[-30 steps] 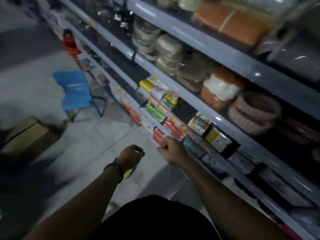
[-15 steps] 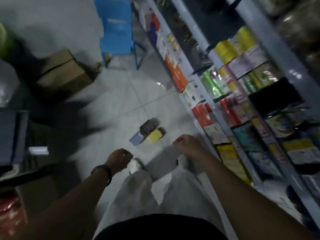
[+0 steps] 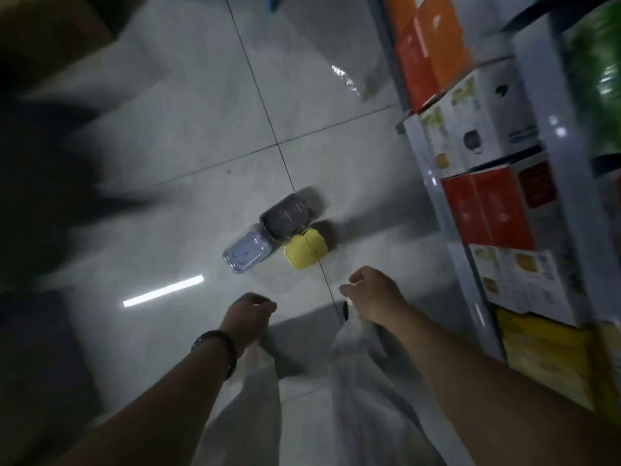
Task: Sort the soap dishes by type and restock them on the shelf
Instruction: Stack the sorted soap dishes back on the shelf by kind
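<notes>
Three soap dishes on the floor point(image 3: 188, 136), clustered just ahead of the person's feet, near the foot of the shelf point(image 3: 433, 183).

- Grey soap dish point(image 3: 285, 215): rounded rectangle, farthest of the three, touching or overlapping the lilac one at its near corner; which of the two, I cannot tell.
- Lilac soap dish point(image 3: 245, 252): rounded rectangle with a glossy, see-through look, left of the group.
- Yellow soap dish point(image 3: 305, 248): lobed, blocky shape, right of the group, just beside the grey one.

Handling, as a judgement: all look like light, stiff moulded plastic, smooth and likely slippery on the glossy faces; a drop on tile could crack a lid or wall. Best taken across the two long sides, thumb opposite fingers, or by the rim. One hand per dish should do.

Hands: left hand point(image 3: 250, 314), with a dark band at the wrist, arm stretched forward and down, fingers curled into a loose fist, grip holding nothing visible. Right hand point(image 3: 373, 297), likewise extended, knuckles up, fingers curled under, grip empty as far as shows. Both hang above the floor, apart from the dishes.
</notes>
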Available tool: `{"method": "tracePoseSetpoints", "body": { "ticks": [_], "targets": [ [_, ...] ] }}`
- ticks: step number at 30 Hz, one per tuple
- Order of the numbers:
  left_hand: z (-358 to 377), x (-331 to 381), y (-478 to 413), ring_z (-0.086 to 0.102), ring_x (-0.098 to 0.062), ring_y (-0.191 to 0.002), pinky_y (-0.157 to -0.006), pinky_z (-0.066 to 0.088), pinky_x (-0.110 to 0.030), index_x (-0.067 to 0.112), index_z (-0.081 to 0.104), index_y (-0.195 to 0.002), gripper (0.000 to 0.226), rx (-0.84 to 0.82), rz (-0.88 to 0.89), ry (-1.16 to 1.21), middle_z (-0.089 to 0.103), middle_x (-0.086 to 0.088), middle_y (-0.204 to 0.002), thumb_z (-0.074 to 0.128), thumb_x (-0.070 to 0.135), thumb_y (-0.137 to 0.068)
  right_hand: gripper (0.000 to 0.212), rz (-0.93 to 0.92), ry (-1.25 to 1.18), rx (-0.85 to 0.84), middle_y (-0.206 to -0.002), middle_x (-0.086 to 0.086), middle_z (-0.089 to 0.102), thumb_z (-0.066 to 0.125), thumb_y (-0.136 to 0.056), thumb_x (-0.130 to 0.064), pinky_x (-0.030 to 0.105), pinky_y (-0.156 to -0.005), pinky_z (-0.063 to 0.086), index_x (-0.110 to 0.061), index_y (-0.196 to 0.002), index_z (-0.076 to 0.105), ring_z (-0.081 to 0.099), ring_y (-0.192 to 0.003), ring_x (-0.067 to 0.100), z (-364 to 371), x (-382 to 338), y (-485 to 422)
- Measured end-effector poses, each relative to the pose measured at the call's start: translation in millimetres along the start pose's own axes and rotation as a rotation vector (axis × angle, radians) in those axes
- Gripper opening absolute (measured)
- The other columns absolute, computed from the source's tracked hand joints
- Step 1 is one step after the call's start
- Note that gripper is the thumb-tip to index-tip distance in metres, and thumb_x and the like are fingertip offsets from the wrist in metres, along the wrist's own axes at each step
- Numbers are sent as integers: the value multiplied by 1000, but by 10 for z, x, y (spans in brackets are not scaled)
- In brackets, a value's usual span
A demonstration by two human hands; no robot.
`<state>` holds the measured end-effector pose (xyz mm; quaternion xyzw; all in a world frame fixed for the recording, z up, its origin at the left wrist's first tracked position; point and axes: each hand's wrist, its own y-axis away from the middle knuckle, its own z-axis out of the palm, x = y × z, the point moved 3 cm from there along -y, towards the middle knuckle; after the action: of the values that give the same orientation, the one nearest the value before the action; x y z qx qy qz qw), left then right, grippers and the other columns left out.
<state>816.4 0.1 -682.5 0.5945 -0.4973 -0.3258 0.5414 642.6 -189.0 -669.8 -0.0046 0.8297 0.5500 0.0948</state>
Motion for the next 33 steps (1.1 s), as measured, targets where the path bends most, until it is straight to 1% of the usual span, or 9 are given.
{"method": "tracePoseSetpoints", "body": {
  "ticks": [3, 6, 10, 12, 16, 22, 27, 29, 33],
  "targets": [
    [356, 51, -948, 68, -31, -91, -59, 52, -31, 9, 62, -130, 40, 19, -41, 141, 69, -17, -121, 69, 31, -98, 48, -5, 22, -18, -125, 4, 63, 69, -94, -42, 35, -92, 53, -20, -134, 54, 63, -109, 26, 313, 101, -847],
    [662, 167, -1722, 62, -36, -123, -68, 59, -37, 7, 49, -150, 64, 20, -84, 264, 55, -16, -148, 66, 44, -101, 70, -32, 0, -4, -145, 14, 54, 71, -93, -46, 39, -102, 49, -17, -150, 43, 56, -128, 33, 629, 140, -1614],
    [897, 195, -2299, 54, -33, -126, -95, 57, -50, 19, 41, -155, 67, -44, -102, 422, 51, -5, -144, 64, 51, -101, 84, -74, -127, 52, -149, 17, 50, 67, -89, -60, 45, -105, 48, -18, -155, 37, 53, -130, 38, 839, 60, -2351],
    [983, 122, -2449, 55, -27, -121, -99, 55, -49, 23, 48, -148, 55, -89, -90, 459, 55, -1, -138, 62, 51, -102, 89, -104, -176, 14, -152, 11, 51, 68, -77, -67, 51, -111, 46, -26, -152, 45, 52, -133, 35, 930, 46, -2577],
    [1140, 38, -2497, 62, -17, -116, -98, 53, -45, 24, 59, -141, 39, -93, 7, 492, 67, 1, -136, 54, 42, -106, 91, -112, -205, -45, -133, 11, 61, 65, -59, -67, 50, -99, 54, -24, -139, 56, 61, -116, 33, 971, 91, -2561],
    [1138, 157, -1624, 57, -28, -131, -98, 49, -45, 13, 44, -152, 62, -58, 116, 550, 53, -7, -149, 43, 57, -109, 58, -42, -531, 12, -111, -3, 60, 73, -67, -61, 58, -89, 59, -30, -110, 50, 64, -102, 25, 590, 179, -1599],
    [861, 570, -405, 65, -24, -127, -100, 56, -47, 13, 54, -141, 58, -108, 206, 625, 65, -5, -141, 64, 54, -101, 64, -40, -684, 72, -108, 3, 66, 76, -63, -69, 57, -79, 63, -27, -103, 49, 73, -94, 27, 35, 26, -475],
    [649, 824, 220, 70, -25, -123, -99, 57, -45, 13, 58, -139, 57, -158, 260, 609, 70, -8, -137, 77, 43, -94, 60, -56, -745, 104, -109, 5, 67, 80, -70, -63, 54, -77, 64, -25, -106, 50, 74, -94, 28, -287, -87, 109],
    [228, 1345, 1523, 71, -28, -123, -107, 55, -50, 24, 61, -142, 44, -310, 410, 488, 75, -3, -131, 70, 19, -99, 62, -122, -842, 168, -114, 8, 68, 84, -73, -58, 48, -76, 66, -22, -111, 50, 74, -98, 29, -885, -284, 1303]
  ]
}}
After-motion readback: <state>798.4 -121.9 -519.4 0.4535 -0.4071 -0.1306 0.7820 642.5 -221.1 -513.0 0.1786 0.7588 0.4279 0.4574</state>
